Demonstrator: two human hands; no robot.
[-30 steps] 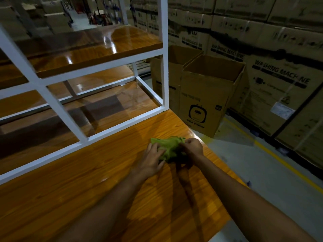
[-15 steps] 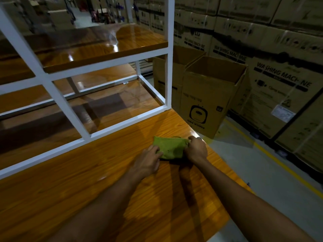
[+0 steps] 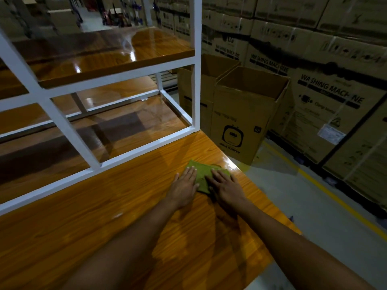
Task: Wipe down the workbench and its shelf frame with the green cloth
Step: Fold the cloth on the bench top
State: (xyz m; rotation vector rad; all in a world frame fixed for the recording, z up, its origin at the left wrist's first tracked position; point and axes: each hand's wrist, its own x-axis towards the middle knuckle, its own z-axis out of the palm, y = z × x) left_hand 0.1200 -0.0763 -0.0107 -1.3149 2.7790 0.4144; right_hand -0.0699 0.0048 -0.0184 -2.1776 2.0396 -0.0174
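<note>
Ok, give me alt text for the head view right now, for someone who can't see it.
Both hands, left hand and right hand, press flat on a folded green cloth near the right end of a glossy wooden workbench. A white shelf frame stands behind; open cardboard boxes sit on the floor to the right.

Forearms bare — no sleeves, rings, watch.

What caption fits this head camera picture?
Both hands, left and right, press a green cloth flat on the wooden workbench.
</note>
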